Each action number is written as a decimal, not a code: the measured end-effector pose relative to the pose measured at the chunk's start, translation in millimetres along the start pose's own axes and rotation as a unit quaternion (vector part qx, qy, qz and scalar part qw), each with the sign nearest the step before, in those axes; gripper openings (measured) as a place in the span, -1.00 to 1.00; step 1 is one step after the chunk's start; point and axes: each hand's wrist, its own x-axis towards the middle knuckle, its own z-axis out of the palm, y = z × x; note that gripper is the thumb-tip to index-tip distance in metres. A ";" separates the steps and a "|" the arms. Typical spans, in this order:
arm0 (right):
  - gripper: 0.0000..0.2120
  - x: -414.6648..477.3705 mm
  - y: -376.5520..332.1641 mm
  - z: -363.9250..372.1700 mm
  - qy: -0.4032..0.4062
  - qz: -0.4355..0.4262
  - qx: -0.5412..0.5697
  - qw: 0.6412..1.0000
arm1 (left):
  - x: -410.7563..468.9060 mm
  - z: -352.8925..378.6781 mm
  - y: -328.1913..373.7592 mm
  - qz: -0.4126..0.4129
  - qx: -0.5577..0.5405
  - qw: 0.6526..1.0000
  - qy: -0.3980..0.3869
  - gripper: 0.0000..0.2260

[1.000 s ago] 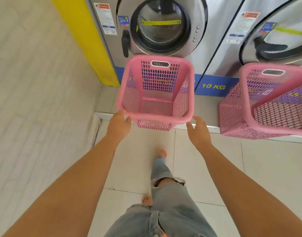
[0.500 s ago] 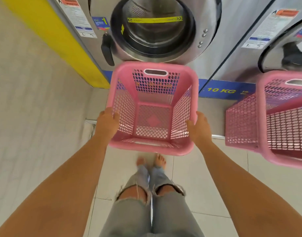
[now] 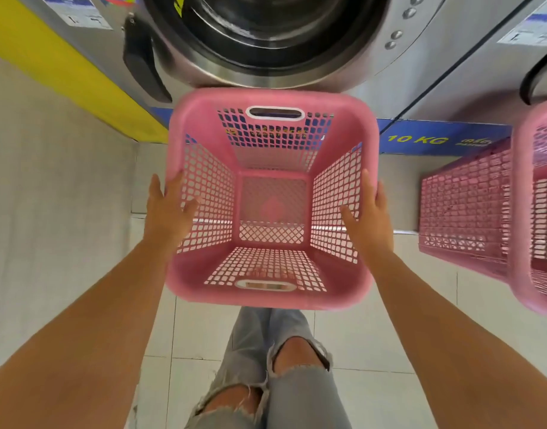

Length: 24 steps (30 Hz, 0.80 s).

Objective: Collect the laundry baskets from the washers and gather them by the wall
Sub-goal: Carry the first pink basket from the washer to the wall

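Both hands grip a pink square plastic mesh laundry basket (image 3: 270,199) by its side rims: left hand (image 3: 167,209) and right hand (image 3: 369,212), thumbs inside, fingers outside, arms straight. It's just below the steel front-load washer (image 3: 266,35). Tiled floor (image 3: 374,335) open behind. 2nd pink basket (image 3: 470,209) at right, cut off by frame.

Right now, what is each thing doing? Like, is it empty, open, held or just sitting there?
Pink basket: empty, upright, held on both sides.
Left hand: gripping the basket's left wall, thumb inside.
Right hand: gripping the basket's right wall, thumb inside.
Second pink basket: sitting by the next washer, untouched; contents mostly out of view.
Washer door: closed, as far as visible.
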 end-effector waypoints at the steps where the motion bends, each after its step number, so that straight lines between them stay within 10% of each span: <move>1: -0.27 2.3 1.6 3.9 0.008 -0.011 -0.008 1.000 | 7.0 2.8 -3.8 0.010 -0.003 1.000 -0.006 -0.42; 24: -0.25 -49.1 2.7 -19.7 0.027 -0.017 -0.062 0.998 | -39.7 -24.7 -14.4 0.088 -0.036 0.993 0.072 -0.46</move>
